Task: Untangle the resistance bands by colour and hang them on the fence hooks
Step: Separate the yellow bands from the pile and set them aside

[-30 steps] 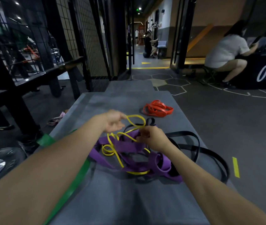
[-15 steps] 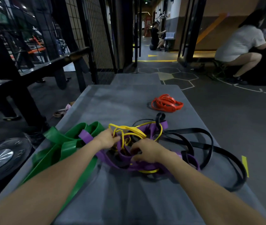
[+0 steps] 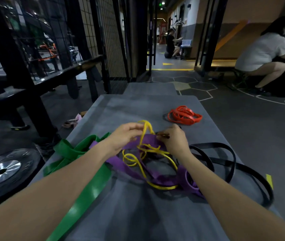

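Since half a second ago both hands have lifted: the left hand pinches the yellow band up, the right hand pins the purple band on the surface, apparently to free the yellow loop.

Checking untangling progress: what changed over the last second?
Both hands dropped to the pile, then rose again: the left hand lifts a yellow band loop, the right hand pinches the purple band. Red bands stayed put.
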The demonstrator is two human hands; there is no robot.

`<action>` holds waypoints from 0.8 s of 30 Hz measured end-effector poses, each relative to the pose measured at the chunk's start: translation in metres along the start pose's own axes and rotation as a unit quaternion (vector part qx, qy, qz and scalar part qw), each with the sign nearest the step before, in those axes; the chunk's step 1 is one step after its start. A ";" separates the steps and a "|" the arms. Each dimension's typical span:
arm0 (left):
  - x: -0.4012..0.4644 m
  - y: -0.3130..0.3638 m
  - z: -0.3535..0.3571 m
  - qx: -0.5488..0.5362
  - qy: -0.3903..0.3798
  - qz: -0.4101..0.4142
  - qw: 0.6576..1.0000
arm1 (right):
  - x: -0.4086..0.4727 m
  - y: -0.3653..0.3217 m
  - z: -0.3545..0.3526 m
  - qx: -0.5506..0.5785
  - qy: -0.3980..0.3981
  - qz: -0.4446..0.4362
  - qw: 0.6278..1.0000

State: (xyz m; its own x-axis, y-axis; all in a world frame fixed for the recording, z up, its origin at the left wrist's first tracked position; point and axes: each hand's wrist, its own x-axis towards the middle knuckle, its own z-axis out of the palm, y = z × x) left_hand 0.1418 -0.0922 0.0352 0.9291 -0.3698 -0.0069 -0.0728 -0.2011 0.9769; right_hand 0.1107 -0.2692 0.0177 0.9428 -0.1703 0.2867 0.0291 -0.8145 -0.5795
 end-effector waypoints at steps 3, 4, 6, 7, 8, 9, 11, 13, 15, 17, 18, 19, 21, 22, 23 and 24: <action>-0.001 0.020 0.012 0.096 -0.047 0.064 0.992 | 0.004 -0.020 0.003 0.064 -0.025 -0.054 0.996; -0.001 0.023 0.012 0.132 -0.058 0.080 0.986 | 0.003 -0.023 0.003 0.123 -0.046 -0.055 0.990; 0.003 0.020 0.008 0.240 -0.084 0.113 0.961 | -0.004 -0.025 -0.003 0.280 -0.091 -0.012 0.956; 0.005 0.016 0.007 0.287 -0.100 0.128 0.944 | -0.007 -0.024 -0.006 0.347 -0.101 0.024 0.932; 0.005 0.012 0.007 0.311 -0.114 0.131 0.934 | -0.009 -0.023 -0.009 0.403 -0.106 0.065 0.906; 0.005 0.010 0.009 0.325 -0.119 0.131 0.929 | -0.011 -0.024 -0.011 0.455 -0.102 0.107 0.878; 0.004 0.013 0.016 0.379 -0.114 0.151 0.906 | -0.011 -0.022 -0.013 0.519 -0.082 0.167 0.834; 0.001 0.021 0.019 0.441 -0.095 0.160 0.878 | -0.007 -0.019 -0.013 0.536 -0.059 0.183 0.822; -0.004 0.032 0.009 0.444 -0.031 0.125 0.887 | -0.001 -0.017 -0.013 0.528 -0.036 0.197 0.826; -0.007 0.040 -0.011 0.393 0.052 0.092 0.913 | 0.001 -0.015 -0.019 0.514 -0.014 0.221 0.829; -0.011 0.043 -0.023 0.352 0.086 0.092 0.927 | 0.003 -0.012 -0.024 0.499 0.004 0.235 0.834; -0.014 0.045 -0.036 0.316 0.114 0.095 0.937 | 0.004 -0.007 -0.027 0.487 0.029 0.248 0.837; -0.018 0.046 -0.059 0.274 0.180 0.088 0.941 | 0.007 0.007 -0.031 0.441 0.069 0.273 0.852; -0.020 0.044 -0.071 0.265 0.223 0.081 0.935 | 0.008 0.015 -0.033 0.394 0.082 0.286 0.870; -0.022 0.040 -0.084 0.258 0.267 0.067 0.926 | 0.010 0.024 -0.033 0.344 0.092 0.298 0.885; -0.024 0.036 -0.095 0.242 0.307 0.053 0.919 | 0.012 0.032 -0.032 0.306 0.101 0.313 0.893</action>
State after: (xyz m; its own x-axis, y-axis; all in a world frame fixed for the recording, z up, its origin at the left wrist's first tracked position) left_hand 0.1516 -0.0042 0.0909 0.9263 0.1404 0.3496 -0.1897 -0.6281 0.7547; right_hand 0.1119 -0.3154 0.0268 0.7612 -0.6325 -0.1433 -0.2474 -0.0790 -0.9657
